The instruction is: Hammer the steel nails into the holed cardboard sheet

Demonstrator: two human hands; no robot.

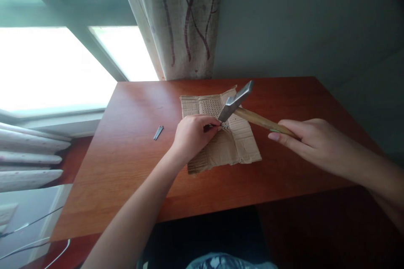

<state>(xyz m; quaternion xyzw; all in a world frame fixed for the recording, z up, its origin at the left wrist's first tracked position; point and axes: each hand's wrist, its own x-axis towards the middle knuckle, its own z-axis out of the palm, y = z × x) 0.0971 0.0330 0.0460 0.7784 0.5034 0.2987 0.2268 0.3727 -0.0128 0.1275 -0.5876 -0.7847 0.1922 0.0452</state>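
My right hand [303,136] is wrapped round the wooden handle of a hammer [257,118]. The hammer's metal head is tilted over a sheet of brown cardboard [221,151], its lower end right at the fingertips of my left hand [195,132]. Thumb and forefinger of that left hand are pinched together over the middle of the sheet; what they hold is hidden by the fingers and the hammer head. Rows of small holes mark the cardboard just behind the fingers. To the left of my left hand lies a small bunch of nails [158,133].
The reddish-brown wooden table [126,168] carries the cardboard and nails. Behind it hang a patterned curtain [189,21] and a grey wall [284,21]. Bright windows [47,63] stand at the left. Cables [34,220] run beside the table's lower left.
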